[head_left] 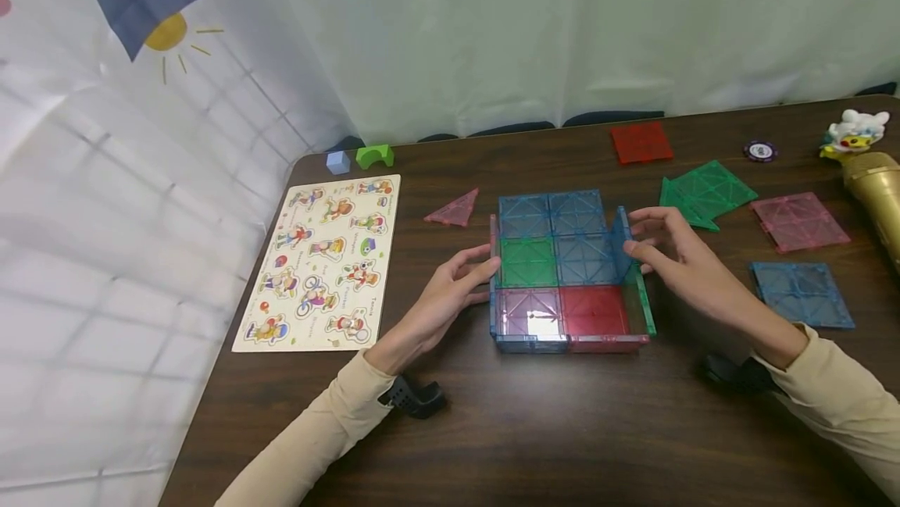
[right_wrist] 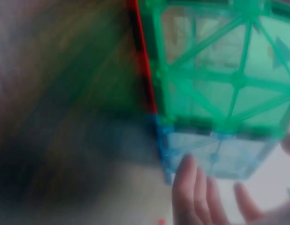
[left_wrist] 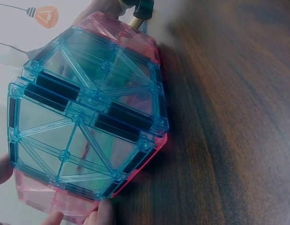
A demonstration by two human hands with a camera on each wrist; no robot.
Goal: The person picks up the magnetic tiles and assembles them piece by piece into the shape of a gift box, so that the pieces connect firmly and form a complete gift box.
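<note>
A low box of translucent magnetic tiles point(head_left: 569, 273) stands mid-table, with a floor of blue, green, pink and red squares and short upright walls. My left hand point(head_left: 488, 276) reaches in from the left, its straight fingers touching the left wall. In the left wrist view that wall shows as a blue tile point(left_wrist: 84, 117) against a pink tile point(left_wrist: 135, 42), with my fingertips point(left_wrist: 105, 213) at its lower edge. My right hand point(head_left: 633, 233) pinches the top of the upright blue wall tile point(head_left: 620, 237) on the right side. The right wrist view is blurred, showing a green tile point(right_wrist: 219, 65), a blue tile point(right_wrist: 215, 150) and my fingers point(right_wrist: 187, 187) by it.
Loose tiles lie around: a pink triangle point(head_left: 453, 210), red square point(head_left: 640, 142), green tiles point(head_left: 706, 191), pink square point(head_left: 798, 219) and blue square point(head_left: 801, 292). A picture puzzle board point(head_left: 319, 261) lies left. A gold object point(head_left: 875, 187) sits at the right edge.
</note>
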